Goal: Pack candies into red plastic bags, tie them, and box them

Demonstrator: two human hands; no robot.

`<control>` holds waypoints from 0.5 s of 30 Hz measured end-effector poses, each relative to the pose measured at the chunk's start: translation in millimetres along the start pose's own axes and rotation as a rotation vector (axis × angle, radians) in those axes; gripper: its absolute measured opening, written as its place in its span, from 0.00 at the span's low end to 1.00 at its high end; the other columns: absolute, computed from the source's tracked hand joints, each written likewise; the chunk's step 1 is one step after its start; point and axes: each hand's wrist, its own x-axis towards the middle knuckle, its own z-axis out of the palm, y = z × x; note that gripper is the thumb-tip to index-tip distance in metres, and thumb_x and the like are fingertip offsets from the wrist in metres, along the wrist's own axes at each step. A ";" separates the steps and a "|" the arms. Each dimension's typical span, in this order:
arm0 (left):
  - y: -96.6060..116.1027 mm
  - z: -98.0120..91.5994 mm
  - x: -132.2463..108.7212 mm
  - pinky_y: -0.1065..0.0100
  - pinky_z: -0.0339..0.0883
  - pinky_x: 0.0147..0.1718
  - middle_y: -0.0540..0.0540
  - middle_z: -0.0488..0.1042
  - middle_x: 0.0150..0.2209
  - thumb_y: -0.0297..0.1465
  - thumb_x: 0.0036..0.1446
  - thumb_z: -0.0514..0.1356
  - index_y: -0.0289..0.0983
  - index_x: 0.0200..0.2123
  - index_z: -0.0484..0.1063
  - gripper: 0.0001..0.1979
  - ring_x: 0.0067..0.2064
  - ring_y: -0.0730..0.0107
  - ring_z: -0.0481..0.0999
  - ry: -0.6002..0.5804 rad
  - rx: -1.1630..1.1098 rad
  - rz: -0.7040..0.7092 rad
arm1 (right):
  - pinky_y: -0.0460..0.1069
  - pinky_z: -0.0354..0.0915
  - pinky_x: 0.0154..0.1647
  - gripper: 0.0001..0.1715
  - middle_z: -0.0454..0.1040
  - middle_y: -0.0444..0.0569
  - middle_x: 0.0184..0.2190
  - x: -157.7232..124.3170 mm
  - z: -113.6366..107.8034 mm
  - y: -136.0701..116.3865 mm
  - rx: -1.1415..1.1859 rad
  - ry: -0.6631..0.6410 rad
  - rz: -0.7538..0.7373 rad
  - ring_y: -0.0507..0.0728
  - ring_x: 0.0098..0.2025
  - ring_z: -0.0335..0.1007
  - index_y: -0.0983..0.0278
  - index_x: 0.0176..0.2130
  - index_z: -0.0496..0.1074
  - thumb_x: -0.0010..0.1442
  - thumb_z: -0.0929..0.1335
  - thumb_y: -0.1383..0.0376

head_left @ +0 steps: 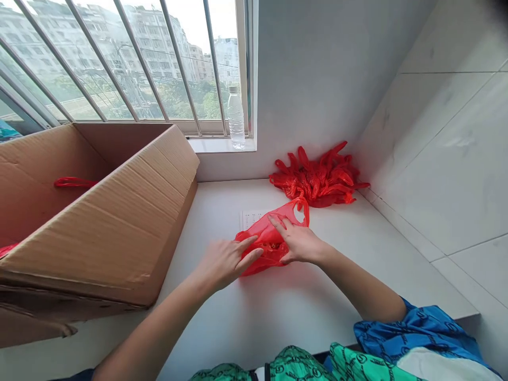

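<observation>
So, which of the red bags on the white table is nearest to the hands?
The single bag spread under the left hand and right hand; the other red bags lie bunched together by the wall.

Bare hands [304, 243]; blue right sleeve [420, 332], green garment [299, 364]; both dark-patterned

Daylight from the barred window [119, 53] washes the buildings [151, 37] pale. Soft shadow darkens the white tabletop [222, 328] toward its near edge; a grey band crosses the tiled wall [448, 137]. Blur smears the left hand [220, 260]; wide-angle distortion slants the outer edges.
</observation>
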 end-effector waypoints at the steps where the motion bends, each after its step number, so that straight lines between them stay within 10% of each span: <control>1: 2.2 6.0 4.1 0.65 0.53 0.30 0.43 0.80 0.29 0.50 0.69 0.41 0.44 0.58 0.72 0.29 0.34 0.56 0.77 -0.015 0.061 -0.015 | 0.51 0.65 0.36 0.78 0.48 0.66 0.71 -0.1 0.3 -2.1 0.010 -0.043 -0.011 0.67 0.46 0.75 0.57 0.73 0.34 0.41 0.80 0.55; 6: -8.7 30.6 8.1 0.58 0.58 0.40 0.38 0.79 0.28 0.45 0.67 0.51 0.36 0.41 0.79 0.22 0.34 0.53 0.78 -0.154 0.276 -0.066 | 0.52 0.67 0.37 0.78 0.47 0.64 0.72 -1.1 10.4 4.6 0.058 -0.140 0.059 0.70 0.54 0.71 0.58 0.74 0.33 0.41 0.80 0.58; 10: -20.2 36.4 -1.6 0.58 0.60 0.40 0.36 0.79 0.35 0.41 0.47 0.71 0.34 0.53 0.73 0.30 0.39 0.47 0.77 -0.125 0.303 -0.080 | 0.50 0.66 0.34 0.70 0.60 0.61 0.67 -11.6 21.8 10.8 0.141 -0.143 -0.002 0.69 0.52 0.72 0.56 0.72 0.48 0.40 0.80 0.58; 15: -9.7 37.0 8.6 0.62 0.61 0.36 0.39 0.75 0.41 0.35 0.63 0.58 0.39 0.45 0.75 0.10 0.40 0.56 0.75 0.187 0.075 0.092 | 0.50 0.65 0.30 0.28 0.77 0.56 0.49 -16.5 11.0 -9.3 0.092 0.270 -0.020 0.65 0.43 0.74 0.57 0.57 0.72 0.59 0.73 0.54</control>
